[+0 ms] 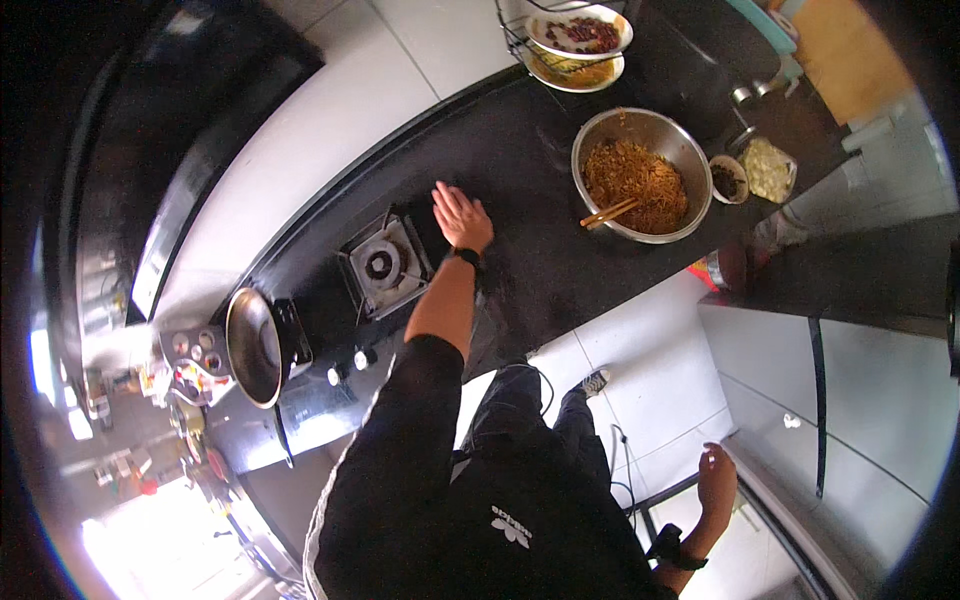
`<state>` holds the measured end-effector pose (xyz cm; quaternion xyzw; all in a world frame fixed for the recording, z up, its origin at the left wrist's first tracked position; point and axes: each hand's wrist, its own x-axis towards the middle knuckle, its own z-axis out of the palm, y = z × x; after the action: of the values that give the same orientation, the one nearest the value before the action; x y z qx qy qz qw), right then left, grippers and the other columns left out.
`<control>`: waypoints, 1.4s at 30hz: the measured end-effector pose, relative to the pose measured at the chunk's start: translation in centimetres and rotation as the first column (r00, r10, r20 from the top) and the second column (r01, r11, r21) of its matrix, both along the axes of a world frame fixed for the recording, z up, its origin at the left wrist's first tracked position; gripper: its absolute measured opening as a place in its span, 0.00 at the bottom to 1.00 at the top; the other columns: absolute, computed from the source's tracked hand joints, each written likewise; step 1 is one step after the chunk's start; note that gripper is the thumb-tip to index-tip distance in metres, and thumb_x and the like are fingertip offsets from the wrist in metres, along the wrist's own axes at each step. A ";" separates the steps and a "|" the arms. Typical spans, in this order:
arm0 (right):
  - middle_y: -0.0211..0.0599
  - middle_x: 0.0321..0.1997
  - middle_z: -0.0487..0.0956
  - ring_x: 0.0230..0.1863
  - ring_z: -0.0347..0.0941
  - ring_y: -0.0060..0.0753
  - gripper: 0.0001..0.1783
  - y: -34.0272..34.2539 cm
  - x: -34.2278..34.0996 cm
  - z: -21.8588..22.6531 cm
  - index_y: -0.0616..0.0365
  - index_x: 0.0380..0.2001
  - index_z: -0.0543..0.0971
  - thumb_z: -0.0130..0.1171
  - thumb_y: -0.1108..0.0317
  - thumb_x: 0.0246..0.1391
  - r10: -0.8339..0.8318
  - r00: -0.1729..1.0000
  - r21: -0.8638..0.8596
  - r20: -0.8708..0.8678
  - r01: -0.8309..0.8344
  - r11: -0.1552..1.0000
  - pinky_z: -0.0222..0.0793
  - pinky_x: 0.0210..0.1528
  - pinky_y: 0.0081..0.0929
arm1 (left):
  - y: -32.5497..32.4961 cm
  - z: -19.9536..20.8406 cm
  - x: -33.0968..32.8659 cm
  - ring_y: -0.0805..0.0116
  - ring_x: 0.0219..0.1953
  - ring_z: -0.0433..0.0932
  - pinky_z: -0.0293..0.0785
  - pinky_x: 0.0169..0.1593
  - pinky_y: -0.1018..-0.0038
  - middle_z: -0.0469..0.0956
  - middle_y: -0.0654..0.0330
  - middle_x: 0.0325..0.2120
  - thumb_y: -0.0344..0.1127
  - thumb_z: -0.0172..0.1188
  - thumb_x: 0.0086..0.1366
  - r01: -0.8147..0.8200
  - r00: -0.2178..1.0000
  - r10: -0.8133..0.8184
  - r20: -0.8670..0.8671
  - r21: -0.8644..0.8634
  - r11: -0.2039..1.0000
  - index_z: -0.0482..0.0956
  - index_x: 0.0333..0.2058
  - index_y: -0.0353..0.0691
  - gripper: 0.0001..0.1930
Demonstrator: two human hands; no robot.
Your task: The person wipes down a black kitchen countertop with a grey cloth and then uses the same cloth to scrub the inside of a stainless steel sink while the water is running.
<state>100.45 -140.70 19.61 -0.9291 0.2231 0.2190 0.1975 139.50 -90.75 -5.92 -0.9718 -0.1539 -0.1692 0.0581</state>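
Note:
My left hand [462, 217] is over the black countertop [520, 260], palm down with its fingers stretched out, holding nothing. It is just right of the gas burner [385, 265], which has a square metal pan support. Low on the right, my right hand [717, 478] hangs beside my body, away from the counter, its fingers loosely bent and nothing visible in them. A steel mixing bowl [690, 150] stands to the right of my left hand. Inside it is a brown, shredded-looking food [630, 175], with wooden chopsticks [610, 213] leaning on the near rim.
Left of the burner, a frying pan [255, 345] sits with its handle toward me. A wire rack [512, 35] at the back holds plates of food [575, 72]. Right of the bowl are a small cup [728, 180] of dark bits and a pale chopped food [768, 170].

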 end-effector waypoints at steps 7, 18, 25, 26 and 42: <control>0.48 0.43 0.83 0.41 0.81 0.44 0.14 7.8 -5.4 -2.4 0.59 0.49 0.80 0.53 0.68 0.64 -0.277 0.956 0.158 -0.098 0.290 0.944 0.76 0.45 0.37 | 5.7 -1.0 13.5 0.46 0.53 0.68 0.62 0.57 0.54 0.69 0.49 0.55 0.48 0.54 0.66 -0.048 0.987 0.036 0.155 0.075 0.996 0.72 0.56 0.27 0.29; 0.46 0.44 0.82 0.42 0.80 0.42 0.13 11.7 -6.6 -0.6 0.59 0.50 0.80 0.57 0.70 0.63 -0.394 0.899 0.017 -0.190 0.405 0.914 0.75 0.46 0.35 | 0.4 -0.1 19.1 0.49 0.63 0.62 0.54 0.65 0.51 0.67 0.60 0.62 0.47 0.48 0.72 0.403 0.914 -0.406 0.009 -0.133 0.905 0.66 0.66 0.52 0.25; 0.49 0.47 0.82 0.45 0.81 0.44 0.14 11.2 -6.7 -0.5 0.60 0.50 0.80 0.54 0.67 0.65 -0.371 0.920 0.084 -0.127 0.383 0.920 0.74 0.51 0.35 | -11.5 4.5 6.1 0.51 0.59 0.64 0.58 0.63 0.55 0.69 0.55 0.57 0.41 0.53 0.69 0.761 0.623 -0.778 -0.077 -0.171 0.626 0.75 0.57 0.42 0.20; 0.49 0.49 0.82 0.46 0.80 0.45 0.14 11.0 -6.5 -0.4 0.60 0.51 0.80 0.54 0.68 0.65 -0.350 0.929 0.095 -0.121 0.362 0.927 0.74 0.51 0.35 | -12.3 3.9 3.5 0.52 0.60 0.63 0.57 0.64 0.55 0.69 0.56 0.57 0.41 0.53 0.69 0.741 0.637 -0.767 -0.068 -0.220 0.635 0.74 0.58 0.42 0.21; 0.51 0.45 0.84 0.43 0.82 0.49 0.16 7.6 -6.0 -1.1 0.58 0.51 0.80 0.54 0.65 0.63 -0.311 0.939 0.031 -0.146 0.319 0.947 0.76 0.45 0.39 | 1.6 3.0 6.7 0.53 0.59 0.66 0.62 0.59 0.56 0.68 0.55 0.58 0.46 0.51 0.70 0.352 0.933 -0.355 -0.067 -0.050 0.935 0.67 0.65 0.41 0.28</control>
<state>94.40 -133.07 18.46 -0.8582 0.3761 0.2547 0.2391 146.20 -89.11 -2.93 -0.9902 0.0223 -0.1371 0.0143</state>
